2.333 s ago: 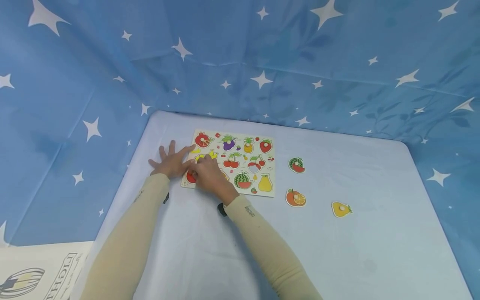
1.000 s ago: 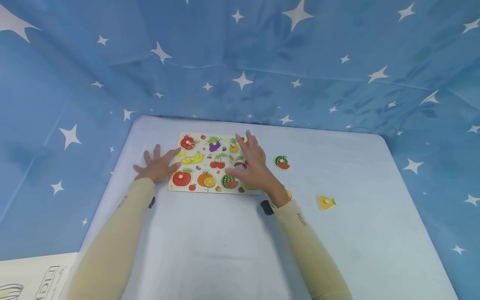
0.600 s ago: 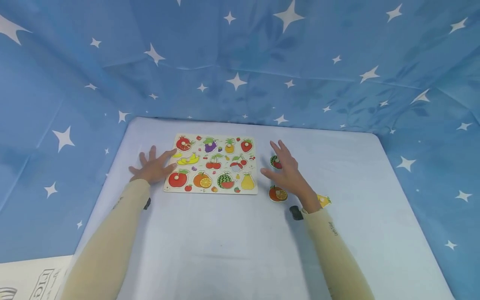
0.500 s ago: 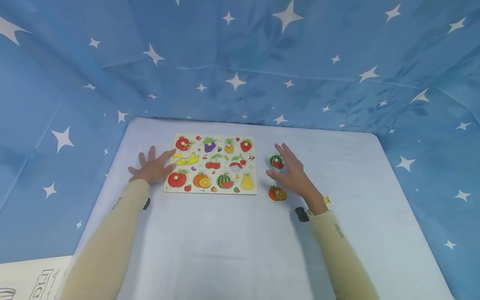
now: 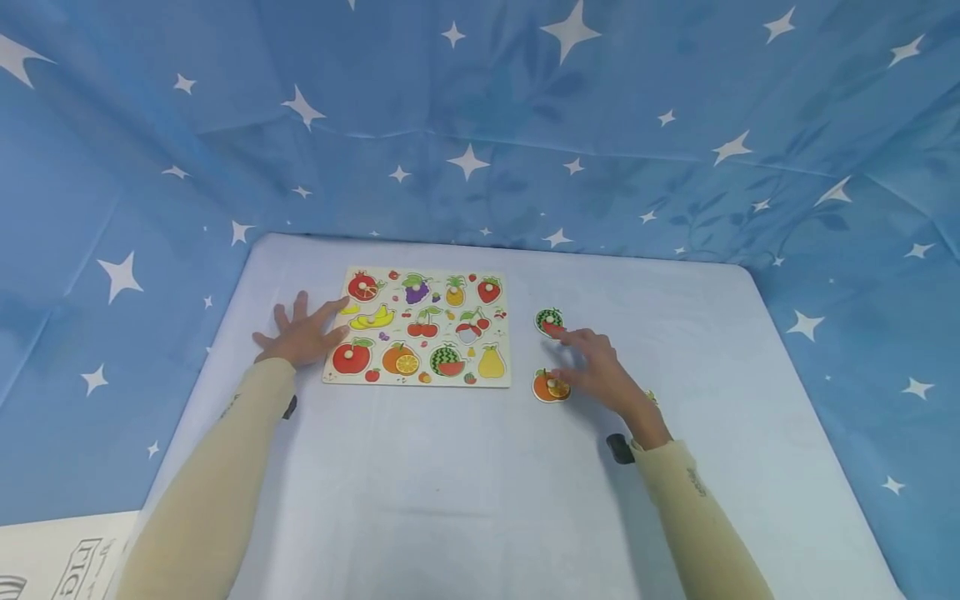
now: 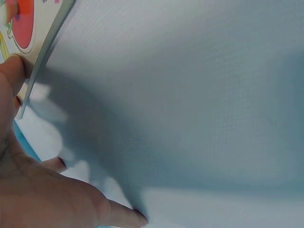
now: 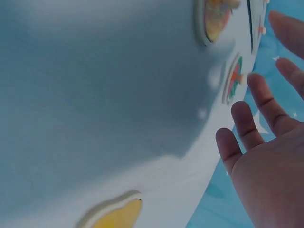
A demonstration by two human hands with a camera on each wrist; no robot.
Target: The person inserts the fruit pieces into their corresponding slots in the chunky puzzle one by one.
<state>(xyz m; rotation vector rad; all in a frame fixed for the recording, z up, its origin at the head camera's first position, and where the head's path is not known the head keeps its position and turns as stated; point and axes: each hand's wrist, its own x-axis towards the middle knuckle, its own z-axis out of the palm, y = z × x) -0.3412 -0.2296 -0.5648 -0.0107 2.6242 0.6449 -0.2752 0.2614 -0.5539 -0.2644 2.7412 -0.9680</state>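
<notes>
A fruit puzzle board (image 5: 495, 333) lies left of centre in the head view, with several knobbed pieces in it, among them a red apple (image 5: 349, 357). My left hand (image 5: 300, 335) is spread, thumb and index finger on the board's left edge, other fingers on the table. My right hand (image 5: 600, 372) hovers right of the board, fingers loosely bent and holding nothing. Its thumb is over the orange piece (image 5: 544, 388); its fingertips are near the watermelon piece (image 5: 548, 317). The right wrist hides most of the pear piece (image 5: 652, 397), which shows partly in the right wrist view.
A white cloth covers the table (image 5: 435, 517). Blue star-patterned fabric (image 5: 510, 117) hangs behind and along the sides. A printed white sheet or box (image 5: 45, 558) shows at the lower left. A small black device (image 5: 620, 449) sits at the right wrist.
My right hand has left the board's lower-left part, crossed rightward over it, and come down near the loose orange and watermelon pieces. My left hand stays at the board's edge. The head view has shifted.
</notes>
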